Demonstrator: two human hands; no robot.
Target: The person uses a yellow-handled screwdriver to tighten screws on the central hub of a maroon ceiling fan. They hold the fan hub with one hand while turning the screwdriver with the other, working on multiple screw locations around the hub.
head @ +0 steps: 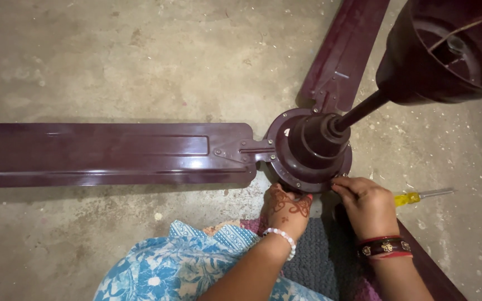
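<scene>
A bare concrete floor (112, 61) carries a maroon ceiling fan (308, 150), a yellow-handled screwdriver (422, 195) and a grey knitted mat (319, 262).

No packages, labels, signs or screens appear anywhere in this view.
</scene>
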